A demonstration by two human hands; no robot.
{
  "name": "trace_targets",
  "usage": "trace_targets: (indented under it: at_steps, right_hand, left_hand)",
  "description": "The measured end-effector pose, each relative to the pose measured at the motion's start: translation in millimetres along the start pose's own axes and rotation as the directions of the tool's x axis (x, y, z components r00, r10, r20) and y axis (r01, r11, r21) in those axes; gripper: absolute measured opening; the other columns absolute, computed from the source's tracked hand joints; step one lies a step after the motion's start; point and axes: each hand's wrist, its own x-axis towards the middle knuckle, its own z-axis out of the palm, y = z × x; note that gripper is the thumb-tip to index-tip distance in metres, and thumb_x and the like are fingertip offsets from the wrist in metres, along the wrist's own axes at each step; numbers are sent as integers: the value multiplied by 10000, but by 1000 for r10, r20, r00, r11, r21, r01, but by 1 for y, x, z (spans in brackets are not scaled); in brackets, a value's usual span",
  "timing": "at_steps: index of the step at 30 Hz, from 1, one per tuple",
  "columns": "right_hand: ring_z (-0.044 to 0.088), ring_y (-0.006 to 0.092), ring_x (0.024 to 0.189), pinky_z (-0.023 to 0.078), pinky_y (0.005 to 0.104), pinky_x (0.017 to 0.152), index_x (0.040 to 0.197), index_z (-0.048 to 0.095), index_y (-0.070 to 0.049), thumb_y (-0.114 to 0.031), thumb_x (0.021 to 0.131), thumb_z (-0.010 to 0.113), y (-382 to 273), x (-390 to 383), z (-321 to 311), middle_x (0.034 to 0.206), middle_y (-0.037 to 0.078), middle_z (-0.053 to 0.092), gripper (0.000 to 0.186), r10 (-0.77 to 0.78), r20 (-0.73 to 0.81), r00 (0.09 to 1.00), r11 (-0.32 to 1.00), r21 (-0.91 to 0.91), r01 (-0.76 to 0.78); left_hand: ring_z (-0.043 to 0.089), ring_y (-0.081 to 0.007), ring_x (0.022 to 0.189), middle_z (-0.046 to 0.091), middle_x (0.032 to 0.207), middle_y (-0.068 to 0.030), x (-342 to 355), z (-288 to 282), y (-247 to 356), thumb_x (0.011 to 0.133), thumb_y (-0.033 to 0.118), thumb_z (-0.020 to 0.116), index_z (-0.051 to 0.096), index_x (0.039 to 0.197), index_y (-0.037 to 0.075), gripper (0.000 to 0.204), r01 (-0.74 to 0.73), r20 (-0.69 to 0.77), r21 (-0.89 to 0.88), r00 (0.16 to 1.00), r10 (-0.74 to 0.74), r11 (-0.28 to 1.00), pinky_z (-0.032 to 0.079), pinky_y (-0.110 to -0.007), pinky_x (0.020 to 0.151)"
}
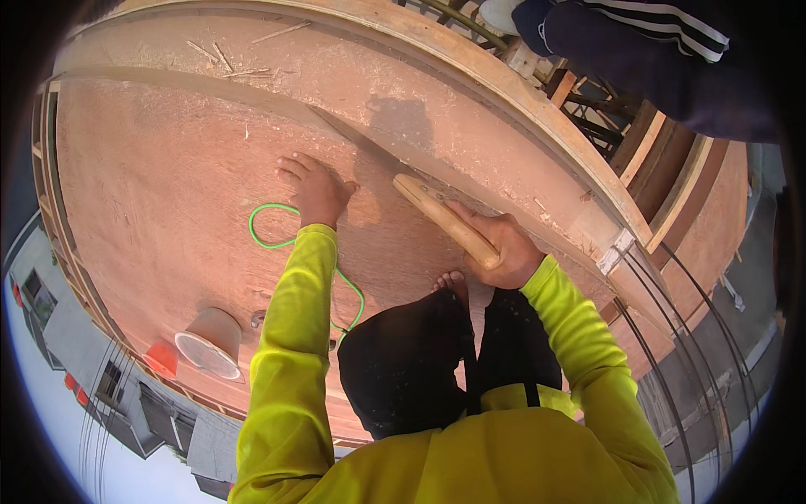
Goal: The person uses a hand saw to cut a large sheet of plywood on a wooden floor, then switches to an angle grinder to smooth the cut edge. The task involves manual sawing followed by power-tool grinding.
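My left hand (316, 186) rests palm down on the reddish plywood panel (168, 176), fingers spread and holding nothing. Beside its wrist lies a loop of bright green cord (252, 227), which runs on under my forearm toward my knee. My right hand (509, 249) is wrapped round the near part of a long, pale wooden tool (437, 214) with a rounded far end. The tool slants away to the left above the panel, close to the step where a raised plywood strip (470, 126) begins. Its underside is hidden, and I cannot tell its exact kind.
A bucket (211, 343) and an orange-red container (161, 359) stand at the lower left. Wood slivers (222, 57) lie on the far strip. Beyond the timber edge (537, 92) are open framing (638, 160) and another person's dark-clothed leg (655, 71). Cables (672, 328) hang at the right.
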Motion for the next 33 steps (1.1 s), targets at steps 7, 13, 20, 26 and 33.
trace_targets:
  at_steps: [7,13,20,26,33]
  right_hand:
    - [657,382,1227,563,432,998,1486,495,-20,50,770,704,17,-95,-11,1303,267,651,750,-102,-54,993,992,-75,98]
    - [716,352,1073,572,442,916,1495,476,-6,-25,782,766,43,-6,-1,1204,276,672,770,-46,-20,999,999,12,46]
    - [693,380,1147,591,433,960,1475,492,9,-34,795,763,54,-68,-28,1245,251,685,733,-189,-55,980,982,-33,187]
    - [692,367,1150,611,421,904,1470,501,-2,-53,800,758,56,-84,-6,1239,254,683,719,-214,-77,974,970,-133,203]
    - [714,412,1003,588,405,891,1476,476,17,-65,786,734,80,-32,-19,1276,282,651,741,-273,-18,962,960,-62,272]
  left_hand:
    - [190,-658,1434,263,1499,-501,-15,5,-21,684,594,855,185,1463,-276,1347,-38,61,228,998,24,973,184,-624,1215]
    - [129,-668,1452,165,1526,-516,6,1,-7,681,493,903,124,1492,-248,1347,26,25,-5,999,-26,1000,184,-612,1227]
    - [131,-615,1492,126,1563,-490,2,-5,-6,676,380,923,129,1520,-203,1297,71,-13,-92,997,-73,993,235,-571,1233]
    - [165,-530,1527,156,1618,-393,-47,14,20,658,450,929,179,1577,-91,1304,-4,-95,-232,995,-19,973,308,-559,1217]
    - [110,-547,1529,85,1637,-363,-113,54,49,642,381,951,120,1577,-91,1337,-33,-8,-1,999,33,999,536,-662,970]
